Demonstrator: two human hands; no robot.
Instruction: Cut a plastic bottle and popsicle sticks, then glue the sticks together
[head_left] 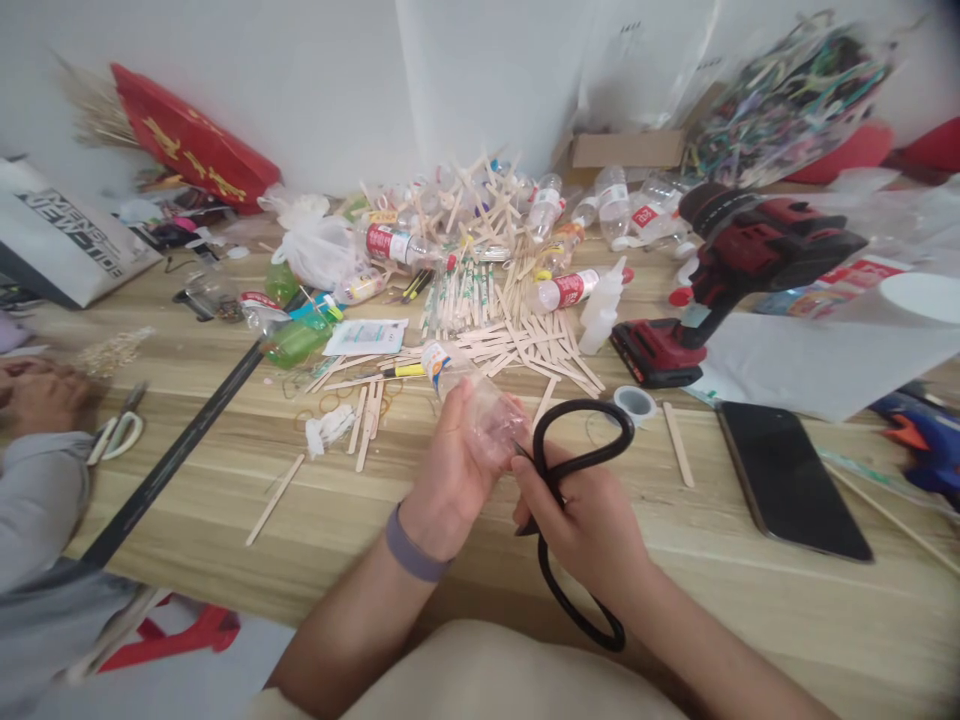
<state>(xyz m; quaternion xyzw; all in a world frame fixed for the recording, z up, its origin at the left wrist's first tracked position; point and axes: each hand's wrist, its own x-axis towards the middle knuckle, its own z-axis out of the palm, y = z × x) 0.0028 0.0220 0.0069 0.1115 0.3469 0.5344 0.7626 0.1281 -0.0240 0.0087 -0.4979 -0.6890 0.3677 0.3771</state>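
My left hand [454,470] is wrapped round a clear plastic bottle [484,415], which lies tilted with its blue, white and orange label pointing away to the upper left. In my right hand [589,515] is a pair of scissors [551,480] with large black loop handles. The fingers grip them near the blades, and the handle loops stick out above and below the hand. One blade tip meets the near end of the bottle; whether it has pierced the plastic I cannot tell.
Wooden sticks [517,345] and several bottles [574,288] pile up beyond my hands. A red-black cordless drill [750,270], a tape roll [634,403] and a phone [793,480] lie to the right. At left, another person's hand [49,395] rests near white-handled scissors [118,428].
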